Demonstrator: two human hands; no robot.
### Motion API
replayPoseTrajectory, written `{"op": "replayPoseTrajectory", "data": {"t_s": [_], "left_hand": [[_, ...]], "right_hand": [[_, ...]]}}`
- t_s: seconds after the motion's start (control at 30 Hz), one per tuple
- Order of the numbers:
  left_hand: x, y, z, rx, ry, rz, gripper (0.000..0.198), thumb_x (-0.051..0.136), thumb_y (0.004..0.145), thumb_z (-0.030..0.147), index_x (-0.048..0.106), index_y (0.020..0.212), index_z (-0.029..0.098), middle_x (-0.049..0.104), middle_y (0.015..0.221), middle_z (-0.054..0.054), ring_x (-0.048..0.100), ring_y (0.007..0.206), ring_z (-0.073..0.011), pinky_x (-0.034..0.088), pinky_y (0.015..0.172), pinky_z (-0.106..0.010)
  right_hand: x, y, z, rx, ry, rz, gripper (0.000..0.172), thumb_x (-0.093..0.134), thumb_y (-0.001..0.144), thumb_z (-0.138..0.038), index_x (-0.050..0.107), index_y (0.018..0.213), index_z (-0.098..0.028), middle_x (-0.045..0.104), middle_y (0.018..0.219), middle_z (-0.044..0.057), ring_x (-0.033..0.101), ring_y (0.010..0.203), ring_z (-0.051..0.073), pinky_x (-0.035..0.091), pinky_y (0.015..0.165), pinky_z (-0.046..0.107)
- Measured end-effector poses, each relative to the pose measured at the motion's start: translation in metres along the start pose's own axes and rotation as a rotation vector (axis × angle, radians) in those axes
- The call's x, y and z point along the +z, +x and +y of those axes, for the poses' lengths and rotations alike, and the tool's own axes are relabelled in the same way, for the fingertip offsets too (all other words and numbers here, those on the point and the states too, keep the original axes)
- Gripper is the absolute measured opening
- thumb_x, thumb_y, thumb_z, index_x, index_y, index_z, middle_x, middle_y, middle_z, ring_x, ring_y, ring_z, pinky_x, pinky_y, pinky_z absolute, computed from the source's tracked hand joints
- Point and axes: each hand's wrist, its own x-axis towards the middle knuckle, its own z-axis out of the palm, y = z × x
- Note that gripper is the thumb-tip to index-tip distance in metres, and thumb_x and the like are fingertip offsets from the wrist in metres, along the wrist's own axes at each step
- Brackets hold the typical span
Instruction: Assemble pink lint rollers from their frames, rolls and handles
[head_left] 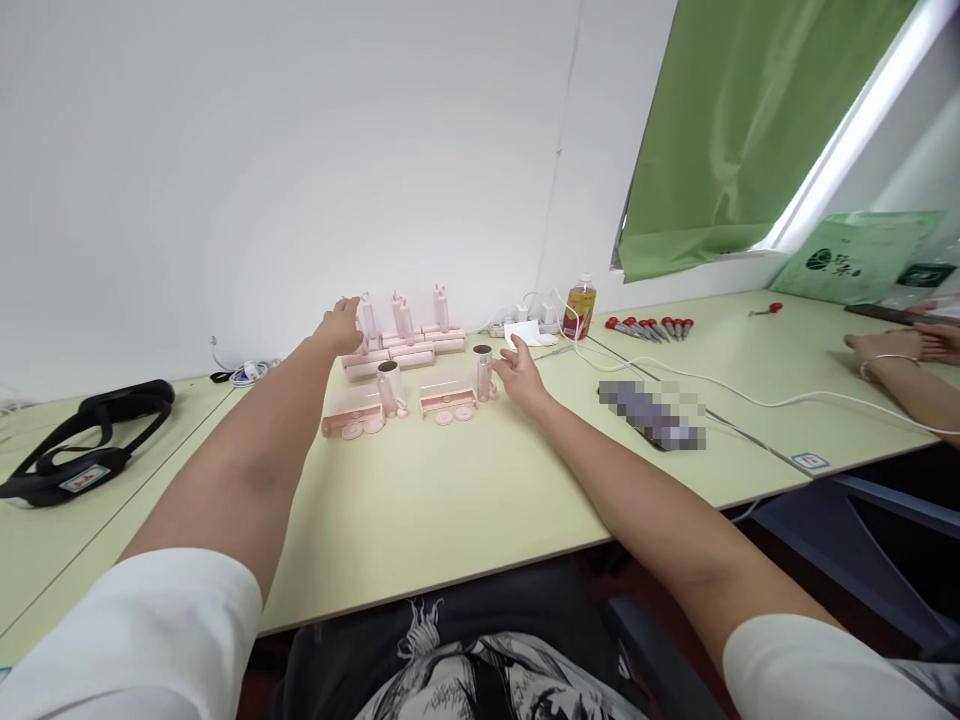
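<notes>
Both my arms stretch forward over a pale green table (450, 500). My left hand (341, 325) reaches the back row of small pink parts (405, 335), its fingers curled next to an upright pink cylinder (367, 315); whether it grips it I cannot tell. My right hand (517, 372) is open with fingers spread, just right of a small pink roller with a dark top (482, 370). Two pink trays with rollers and discs, one (360, 408) on the left and one (450, 398) on the right, lie between my hands.
A black headset (82, 440) lies at far left. A yellow bottle (580, 307), a white power strip (525, 325), red-handled screwdrivers (649, 327) and a white cable (750, 395) lie to the right. Another person's hands (900, 345) rest at the far right. A green curtain (735, 130) hangs above.
</notes>
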Motion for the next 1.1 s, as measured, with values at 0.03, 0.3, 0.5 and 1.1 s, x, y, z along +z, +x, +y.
{"op": "replayPoseTrajectory", "data": {"t_s": [0.03, 0.3, 0.5, 1.1], "left_hand": [[-0.001, 0.001, 0.001, -0.001, 0.003, 0.01, 0.076, 0.055, 0.076, 0.019, 0.031, 0.147, 0.014, 0.031, 0.153, -0.018, 0.043, 0.13, -0.0359, 0.038, 0.104, -0.044], [-0.019, -0.005, 0.004, -0.047, -0.031, 0.11, 0.023, 0.055, 0.074, 0.015, 0.07, 0.092, 0.015, 0.071, 0.098, -0.013, 0.064, 0.092, -0.029, 0.049, 0.077, -0.033], [-0.065, -0.018, -0.002, -0.063, -0.096, 0.294, 0.017, 0.057, 0.077, 0.019, 0.069, 0.088, 0.018, 0.071, 0.089, -0.01, 0.064, 0.083, -0.0263, 0.048, 0.071, -0.034], [-0.001, -0.199, 0.059, -0.157, -1.422, 0.236, 0.031, 0.069, 0.071, 0.043, 0.047, 0.075, 0.021, 0.057, 0.054, 0.004, 0.057, 0.045, -0.013, 0.05, 0.046, -0.027]], "right_hand": [[0.0, 0.0, -0.001, -0.004, -0.001, 0.015, 0.087, 0.064, 0.078, -0.043, 0.02, 0.151, -0.023, 0.043, 0.145, 0.019, 0.049, 0.128, 0.027, 0.038, 0.105, 0.047], [-0.004, -0.002, -0.01, -0.039, 0.017, 0.145, 0.076, 0.062, 0.077, -0.041, 0.031, 0.144, -0.023, 0.053, 0.134, 0.015, 0.057, 0.114, 0.025, 0.041, 0.102, 0.047], [-0.008, 0.0, -0.017, -0.091, 0.049, 0.246, 0.068, 0.06, 0.077, -0.036, 0.036, 0.139, -0.02, 0.053, 0.131, 0.015, 0.057, 0.113, 0.025, 0.044, 0.098, 0.045], [0.034, -0.07, -0.06, -0.171, 0.18, -0.546, 0.062, 0.075, 0.07, -0.047, 0.048, 0.12, -0.022, 0.064, 0.11, 0.011, 0.065, 0.086, 0.025, 0.053, 0.05, 0.029]]}}
